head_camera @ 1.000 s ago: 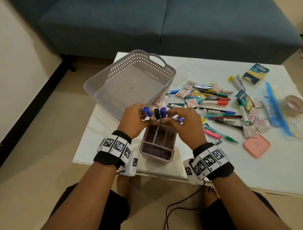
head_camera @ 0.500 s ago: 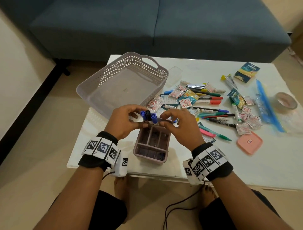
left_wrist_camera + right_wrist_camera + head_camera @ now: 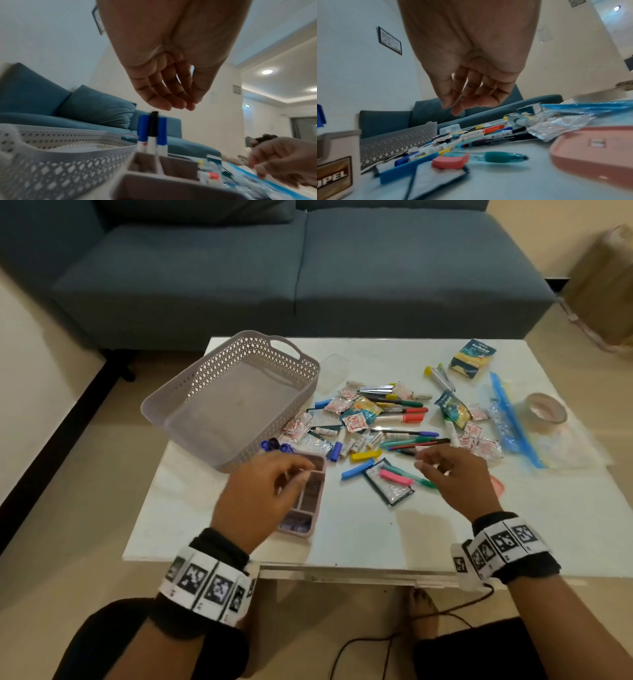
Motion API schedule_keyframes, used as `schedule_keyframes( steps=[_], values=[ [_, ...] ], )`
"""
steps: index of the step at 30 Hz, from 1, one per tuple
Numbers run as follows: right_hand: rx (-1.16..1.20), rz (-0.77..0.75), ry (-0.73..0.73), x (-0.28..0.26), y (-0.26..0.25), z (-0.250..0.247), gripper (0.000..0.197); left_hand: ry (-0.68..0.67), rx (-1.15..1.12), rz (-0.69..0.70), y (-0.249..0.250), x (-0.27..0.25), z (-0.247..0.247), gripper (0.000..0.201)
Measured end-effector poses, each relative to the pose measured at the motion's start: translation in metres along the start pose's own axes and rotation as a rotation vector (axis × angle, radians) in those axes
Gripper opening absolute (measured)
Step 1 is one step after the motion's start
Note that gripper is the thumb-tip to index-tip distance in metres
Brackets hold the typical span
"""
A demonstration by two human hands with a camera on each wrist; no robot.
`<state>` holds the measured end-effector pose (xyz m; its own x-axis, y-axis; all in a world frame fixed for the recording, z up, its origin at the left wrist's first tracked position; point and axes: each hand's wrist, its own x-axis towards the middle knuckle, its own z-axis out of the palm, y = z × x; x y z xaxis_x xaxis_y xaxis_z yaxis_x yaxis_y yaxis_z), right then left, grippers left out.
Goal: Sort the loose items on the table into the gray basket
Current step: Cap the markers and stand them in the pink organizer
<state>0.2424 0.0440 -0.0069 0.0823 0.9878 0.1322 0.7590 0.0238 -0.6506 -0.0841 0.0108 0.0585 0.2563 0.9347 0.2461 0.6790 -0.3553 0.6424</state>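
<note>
1. The gray perforated plastic basket sits at the surface's far-left corner, tilted with its left end off the edge; nothing shows inside it.
2. Touching its near wall stands a mauve plastic divided organizer, near the front edge. Three capped markers, two blue and one black, stand upright in its far compartment.
3. The left hand hovers just above the organizer, its grip apart: fingers loosely curled, holding nothing.
4. The pile of loose pens, markers and sachets fills the middle of the surface, with a blue clip, a clear packet and a teal pen with a pink cap at its near side.
5. The right hand hangs over the pile's near-right side, grip likewise apart and empty, fingertips pointing down at the pens.
6. A pink plastic lid lies toward the front-right, mostly hidden under that wrist in the head view.
7. The step seems to be fetching the next pen. Judged from here:
   - pinch one barrel mid-length, so neighbours stay put;
   - take the teal pen or a top-lying one, not a buried one;
   - steady the organizer with the left hand, since standing markers could topple;
   - group like with like before the organizer goes into the basket.
</note>
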Motion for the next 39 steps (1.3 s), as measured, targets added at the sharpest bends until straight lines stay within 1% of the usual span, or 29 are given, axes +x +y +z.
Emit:
schedule_keyframes(
  steps=[3, 5, 7, 9, 10, 11, 13, 15, 18, 21, 24, 27, 29, 30, 33, 35, 37, 39],
  values=[
    [-0.007, 0.024, -0.007, 0.004, 0.007, -0.015, 0.006, -0.186, 0.041, 0.036, 0.032, -0.002, 0.042, 0.016],
    [-0.010, 0.037, -0.014, 0.019, 0.005, -0.021, 0.007, -0.314, 0.064, 0.021, 0.051, -0.002, 0.079, 0.019],
    [-0.070, -0.001, -0.040, 0.043, 0.001, -0.024, 0.007, -0.435, 0.105, -0.082, 0.058, -0.001, 0.119, 0.027],
    [-0.162, -0.057, -0.075, 0.071, -0.002, -0.027, 0.010, -0.550, 0.141, -0.202, 0.054, 0.002, 0.153, 0.041],
    [-0.203, -0.080, -0.078, 0.085, -0.004, -0.027, 0.012, -0.583, 0.138, -0.256, 0.049, 0.004, 0.163, 0.047],
    [-0.240, -0.097, -0.085, 0.099, -0.003, -0.026, 0.014, -0.588, 0.112, -0.309, 0.043, 0.008, 0.172, 0.052],
    [-0.324, -0.115, -0.120, 0.125, -0.002, -0.019, 0.020, -0.546, 0.027, -0.383, 0.030, 0.013, 0.176, 0.056],
    [-0.430, -0.135, -0.199, 0.146, 0.002, -0.008, 0.023, -0.529, -0.006, -0.394, 0.020, 0.019, 0.176, 0.058],
    [-0.560, -0.153, -0.348, 0.162, 0.007, 0.009, 0.021, -0.542, -0.037, -0.403, 0.013, 0.021, 0.179, 0.058],
    [-0.710, -0.194, -0.424, 0.168, 0.013, 0.024, 0.026, -0.519, -0.064, -0.411, 0.009, 0.022, 0.183, 0.058],
    [-0.798, -0.202, -0.429, 0.168, 0.018, 0.032, 0.029, -0.497, -0.078, -0.416, 0.007, 0.021, 0.185, 0.057],
    [-0.835, -0.191, -0.404, 0.164, 0.010, 0.024, 0.027, -0.503, -0.078, -0.405, 0.008, 0.021, 0.184, 0.056],
    [-0.774, -0.145, -0.364, 0.152, -0.003, 0.004, 0.026, -0.511, -0.077, -0.390, 0.008, 0.022, 0.183, 0.056],
    [-0.696, -0.103, -0.333, 0.143, -0.008, -0.007, 0.023, -0.511, -0.078, -0.386, 0.008, 0.022, 0.183, 0.055],
    [-0.295, 0.002, -0.184, 0.095, -0.019, -0.038, 0.007, -0.498, -0.074, -0.372, 0.010, 0.022, 0.183, 0.056],
    [-0.020, 0.040, -0.006, 0.041, -0.025, -0.047, 0.007, -0.481, -0.079, -0.380, 0.013, 0.019, 0.181, 0.056],
    [0.265, 0.133, 0.158, -0.014, -0.026, -0.043, 0.008, -0.465, -0.100, -0.384, 0.015, 0.017, 0.180, 0.055],
    [0.456, 0.242, 0.211, -0.048, -0.023, -0.036, 0.011, -0.465, -0.089, -0.390, 0.021, 0.015, 0.178, 0.055]
  ],
)
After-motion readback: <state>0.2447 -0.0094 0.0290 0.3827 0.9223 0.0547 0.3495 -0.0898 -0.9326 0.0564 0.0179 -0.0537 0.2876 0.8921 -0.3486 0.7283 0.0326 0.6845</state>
